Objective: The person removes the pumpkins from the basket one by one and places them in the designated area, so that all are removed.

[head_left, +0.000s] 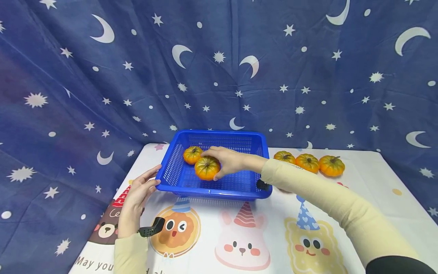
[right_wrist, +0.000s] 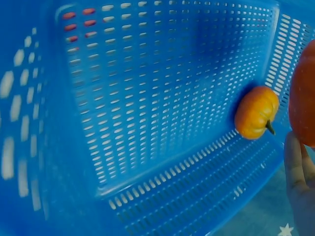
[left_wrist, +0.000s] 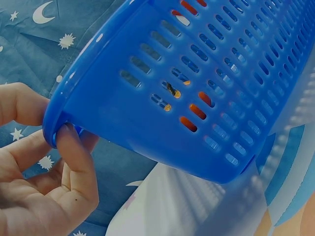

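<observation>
A blue plastic basket (head_left: pixel 212 193) with slotted walls stands on the table. My left hand (head_left: pixel 137 192) grips its left rim, and in the left wrist view the thumb and fingers (left_wrist: pixel 78 167) pinch the rim's edge. Over the basket's inside, my right hand (head_left: pixel 230 161) holds an orange-and-green pumpkin (head_left: pixel 207 168) between thumb and fingers. A second pumpkin (head_left: pixel 192 155) lies in the basket's back left part, just beyond the held one. In the right wrist view the held pumpkin (right_wrist: pixel 304 96) is cut off by the right edge, while the other pumpkin (right_wrist: pixel 257 112) shows whole.
Right of the basket, three pumpkins sit in a row: a left one (head_left: pixel 284 156), partly behind the right sleeve, a middle one (head_left: pixel 307 163) and a right one (head_left: pixel 332 166). The white tablecloth (head_left: pixel 373 198) carries cartoon prints. A blue star-and-moon curtain (head_left: pixel 219 76) hangs behind.
</observation>
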Tool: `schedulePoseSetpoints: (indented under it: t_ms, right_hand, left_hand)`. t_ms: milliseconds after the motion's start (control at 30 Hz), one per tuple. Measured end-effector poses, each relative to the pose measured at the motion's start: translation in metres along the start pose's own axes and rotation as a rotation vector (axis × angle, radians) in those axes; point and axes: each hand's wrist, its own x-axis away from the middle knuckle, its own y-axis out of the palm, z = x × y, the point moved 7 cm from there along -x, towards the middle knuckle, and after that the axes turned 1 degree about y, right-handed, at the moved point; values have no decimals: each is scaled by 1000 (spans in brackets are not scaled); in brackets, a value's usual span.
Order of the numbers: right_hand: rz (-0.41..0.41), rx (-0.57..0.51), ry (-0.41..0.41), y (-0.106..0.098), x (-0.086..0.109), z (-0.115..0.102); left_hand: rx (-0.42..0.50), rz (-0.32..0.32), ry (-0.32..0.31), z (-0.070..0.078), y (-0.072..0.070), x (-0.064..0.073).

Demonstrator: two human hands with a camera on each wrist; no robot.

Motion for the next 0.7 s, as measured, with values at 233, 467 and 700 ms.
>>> schedulePoseSetpoints:
  t_ms: [233,467,700]
  right_hand:
    - [42,-40,22,-14,21,5]
    - [68,-57,67,-21,41,16]
    - [110,-39,106,-25,60,23]
  left_hand:
    - [2,-1,-2,1,0,1]
    - [4,3,3,1,1,1]
    - [-9,8,-1,0,1,0]
